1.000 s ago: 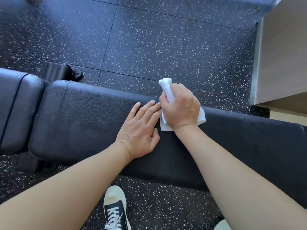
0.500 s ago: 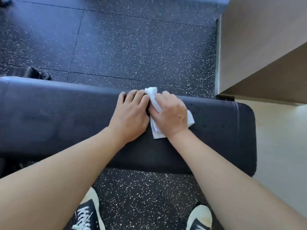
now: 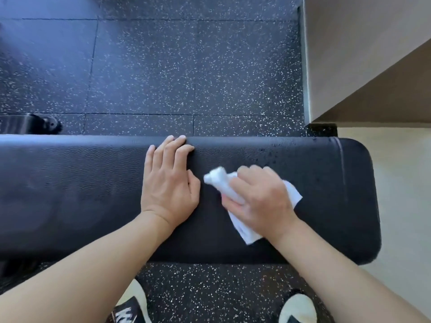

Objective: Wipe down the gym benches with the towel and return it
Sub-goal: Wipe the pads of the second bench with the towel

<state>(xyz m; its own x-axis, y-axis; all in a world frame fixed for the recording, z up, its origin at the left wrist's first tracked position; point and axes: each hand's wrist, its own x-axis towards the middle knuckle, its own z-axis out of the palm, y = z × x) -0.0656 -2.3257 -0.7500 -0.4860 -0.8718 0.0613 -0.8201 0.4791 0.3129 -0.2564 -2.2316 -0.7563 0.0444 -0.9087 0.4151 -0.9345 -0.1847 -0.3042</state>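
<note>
A black padded gym bench [image 3: 70, 194] runs across the view from the left edge to a rounded end at the right. My right hand [image 3: 258, 199] grips a crumpled white towel [image 3: 291, 194] and holds it against the bench top near the right end. One twisted end of the towel sticks out to the left of my fingers, and a flat corner trails below my wrist. My left hand [image 3: 170, 183] rests flat on the bench beside it, fingers straight and reaching the far edge.
Dark speckled rubber floor [image 3: 186, 66] lies beyond and below the bench. A beige wall or cabinet [image 3: 361, 54] stands at the upper right, with pale flooring [image 3: 401, 194] past the bench end. A black bench foot [image 3: 30, 123] shows at far left. My shoes [image 3: 298, 308] stand below.
My right hand has slid the towel to the right and toward me, away from my left hand. The view has shifted right, so the bench's rounded end shows more fully.
</note>
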